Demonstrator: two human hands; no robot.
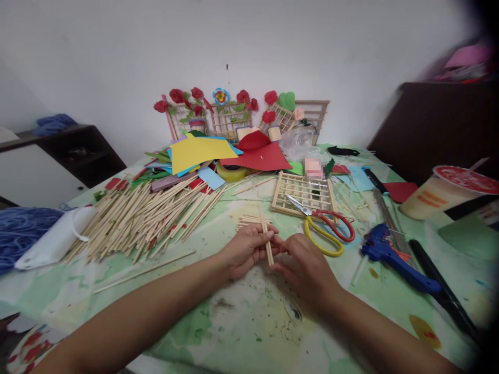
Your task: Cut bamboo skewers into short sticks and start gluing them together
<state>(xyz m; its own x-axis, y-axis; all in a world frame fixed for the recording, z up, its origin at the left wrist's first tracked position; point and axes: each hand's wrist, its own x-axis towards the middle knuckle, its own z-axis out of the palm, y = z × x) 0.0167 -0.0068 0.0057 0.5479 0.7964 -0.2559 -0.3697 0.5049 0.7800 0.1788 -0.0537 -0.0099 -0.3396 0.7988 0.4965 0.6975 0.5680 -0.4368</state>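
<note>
A few short wooden sticks [268, 253] lie side by side in my left hand [248, 248], pinched between its thumb and fingers; one thin stick juts up beyond the others. Close against their right side is my right hand [306, 267], its fingers curled inward by the sticks' lower end. What the right fingertips hold, if anything, is hidden. Just behind the hands, more short sticks [249, 222] lie in a small row. To the right are scissors [325, 218] with red and yellow handles, resting partly on a wooden stick lattice [286, 188].
A large pile of wooden sticks [136, 221] spreads at left, one loose stick [144, 271] before it. Coloured paper [202, 153] and tape [233, 173] lie behind. At right are a blue glue gun [401, 265], a black-handled tool [440, 291] and a drink cup [440, 195].
</note>
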